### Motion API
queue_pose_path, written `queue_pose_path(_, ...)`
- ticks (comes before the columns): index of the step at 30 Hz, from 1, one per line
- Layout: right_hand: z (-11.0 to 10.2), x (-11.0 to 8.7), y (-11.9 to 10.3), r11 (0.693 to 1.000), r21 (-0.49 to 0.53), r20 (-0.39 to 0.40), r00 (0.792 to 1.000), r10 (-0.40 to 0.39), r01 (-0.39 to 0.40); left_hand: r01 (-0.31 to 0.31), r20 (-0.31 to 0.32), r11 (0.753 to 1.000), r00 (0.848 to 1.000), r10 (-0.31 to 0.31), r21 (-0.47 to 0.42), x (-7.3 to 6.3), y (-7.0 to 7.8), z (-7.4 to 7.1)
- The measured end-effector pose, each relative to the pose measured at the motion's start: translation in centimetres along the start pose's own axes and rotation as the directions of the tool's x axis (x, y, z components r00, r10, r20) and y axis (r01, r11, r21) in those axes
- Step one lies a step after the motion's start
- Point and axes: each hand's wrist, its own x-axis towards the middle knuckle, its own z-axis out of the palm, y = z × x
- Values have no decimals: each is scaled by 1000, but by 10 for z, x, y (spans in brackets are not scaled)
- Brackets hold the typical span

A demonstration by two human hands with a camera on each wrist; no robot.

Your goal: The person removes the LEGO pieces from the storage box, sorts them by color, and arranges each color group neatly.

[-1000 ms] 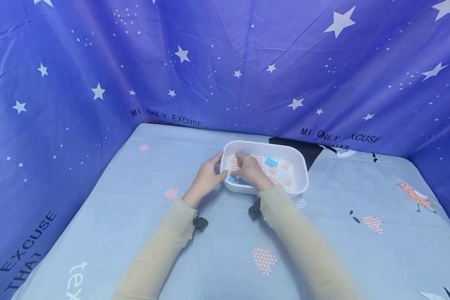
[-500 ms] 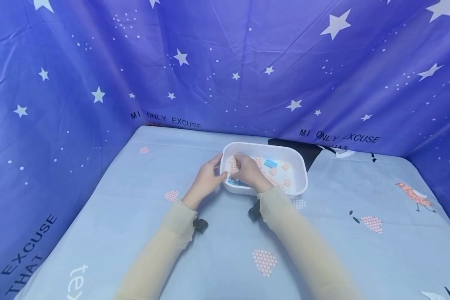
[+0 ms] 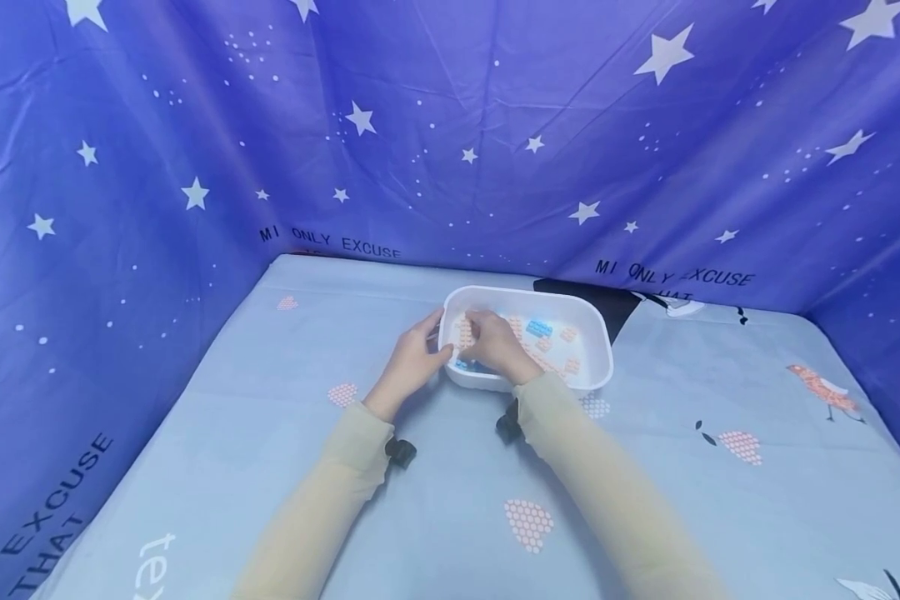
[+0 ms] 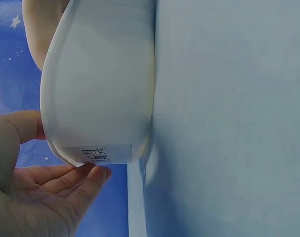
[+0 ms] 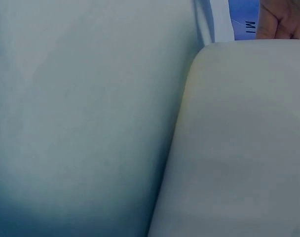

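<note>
A white plastic bin [image 3: 598, 329] holds orange and blue toy building bricks. My left hand [image 3: 414, 364] grips its left end; in the left wrist view the thumb is at the rim and the fingers [image 4: 88, 185] press the labelled outer wall. My right hand [image 3: 498, 343] reaches into the bin's left part, fingers bent down beside orange studded bricks [image 3: 465, 331]. A blue brick [image 3: 462, 364] lies under its thumb side. I cannot tell whether the right fingertips hold a brick. In the right wrist view, the bin's wall hides the right hand.
More bricks lie in the bin's right part: a blue brick [image 3: 540, 327] and small orange bricks [image 3: 572, 366]. The bin stands on a pale blue patterned cloth [image 3: 450, 500]. A purple star-printed curtain [image 3: 420, 150] rises behind and on both sides.
The head view has tilted slightly, so the whole scene sits a little lower and to the left. Both hands keep their places at the bin.
</note>
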Motion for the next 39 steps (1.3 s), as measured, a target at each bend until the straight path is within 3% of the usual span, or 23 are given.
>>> queue_pose_path(13, -12, -5, -3, 1000, 5, -60, 998, -30, 31, -4, -5, 999, 1000, 4, -50, -2, 1, 1)
queue_pose_path(22, -22, -20, -9, 998, -3, -58, 996, -62, 62, 49, -1, 989, 999, -50, -136, -2, 1, 2)
queue_pose_path(30, -34, -45, -12, 994, 3, -93, 990, -109, 110, 53, -9, 988, 998, -55, -147, 0, 1, 5)
queue_pose_path(39, -31, -91, -28, 974, 7, -158, 962, -224, 228, 55, -7, 991, 998, -56, -124, -4, -1, 2)
